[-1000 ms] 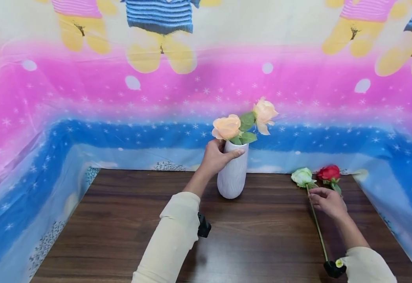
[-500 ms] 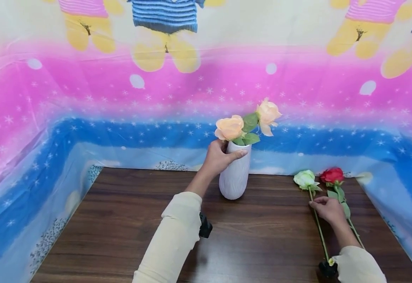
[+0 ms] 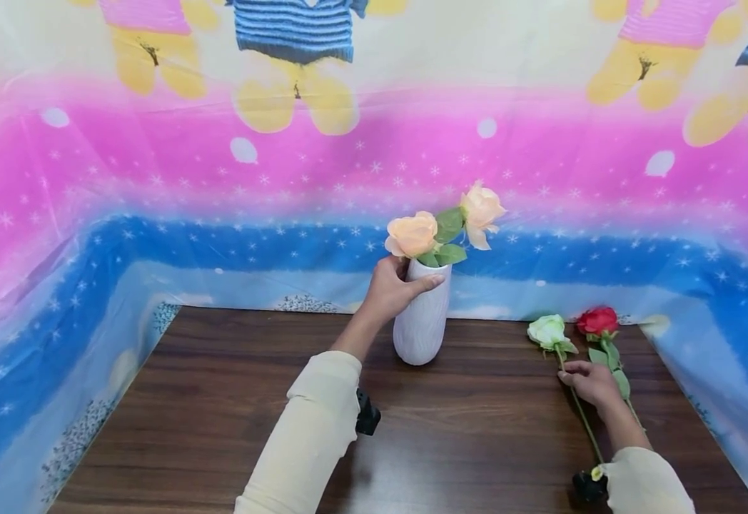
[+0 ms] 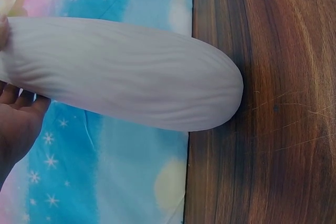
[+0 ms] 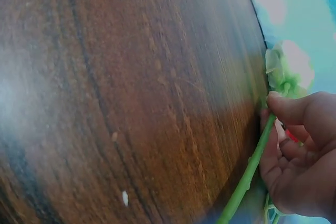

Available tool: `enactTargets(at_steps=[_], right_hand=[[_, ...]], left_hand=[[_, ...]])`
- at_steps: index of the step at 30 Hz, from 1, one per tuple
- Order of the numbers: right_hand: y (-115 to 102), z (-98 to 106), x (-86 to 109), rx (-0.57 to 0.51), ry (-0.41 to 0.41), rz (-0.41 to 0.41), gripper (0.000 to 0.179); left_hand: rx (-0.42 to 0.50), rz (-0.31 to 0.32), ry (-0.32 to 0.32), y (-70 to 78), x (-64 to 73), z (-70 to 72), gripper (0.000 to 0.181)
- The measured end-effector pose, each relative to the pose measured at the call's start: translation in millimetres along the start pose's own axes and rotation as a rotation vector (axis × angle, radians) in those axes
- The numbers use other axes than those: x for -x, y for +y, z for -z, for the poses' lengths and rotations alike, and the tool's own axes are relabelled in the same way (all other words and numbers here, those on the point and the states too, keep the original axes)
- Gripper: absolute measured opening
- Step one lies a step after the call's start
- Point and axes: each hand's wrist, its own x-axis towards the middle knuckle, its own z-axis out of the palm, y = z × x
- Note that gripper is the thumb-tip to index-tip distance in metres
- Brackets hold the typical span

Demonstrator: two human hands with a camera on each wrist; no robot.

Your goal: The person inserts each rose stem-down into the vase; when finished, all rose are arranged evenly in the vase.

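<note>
A white ribbed vase (image 3: 420,321) stands upright toward the back of the table, holding two peach roses (image 3: 411,235). My left hand (image 3: 392,287) grips the vase just below its rim, thumb across the front; in the left wrist view the vase's rounded base (image 4: 210,87) meets the wood. At the right, my right hand (image 3: 591,384) pinches the stem of a pale green rose (image 3: 547,332) below its bloom. The right wrist view shows thumb and fingers on that green stem (image 5: 245,179). A red rose (image 3: 597,321) with leaves lies just right of it, its stem partly behind my right hand.
The dark wooden table (image 3: 220,400) ends at a printed cloth backdrop (image 3: 310,193) that wraps the back and both sides. A black wrist camera (image 3: 367,412) sits under the left sleeve, another (image 3: 589,487) by the right cuff.
My right hand has slid down the green rose's stem, away from the bloom, uncovering the red rose's leaves. My left hand has kept its hold on the vase.
</note>
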Motion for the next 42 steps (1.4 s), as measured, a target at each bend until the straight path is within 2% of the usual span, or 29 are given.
enactTargets(at_steps=[7,12,20,24,35,42], right_hand=[[7,1,-2.9,-0.096,-0.029,-0.023,0.045],[11,3,2.9,-0.186,-0.038,-0.055,0.039],[13,3,9.8,-0.156,-0.049,-0.003,0.044],[13,4,10.7,-0.161,-0.049,-0.001,0.041],[16,5,7.5,-0.273,-0.048,-0.005,0.029],[6,6,6.1,-0.269,-0.084,-0.002,0.051]], left_hand=[[0.005,-0.005,-0.003,1.6,1.0,1.6,0.06],[0.005,-0.01,-0.02,1.3,1.5,-1.7,0.058],[-0.003,-0.009,-0.012,-0.9,1.9,-2.2,0.059],[-0.011,-0.008,-0.018,-0.6,1.8,-1.2,0.059],[-0.003,-0.015,-0.018,1.9,2.9,3.1,0.06],[-0.026,-0.024,-0.011,2.0,1.5,3.4,0.059]])
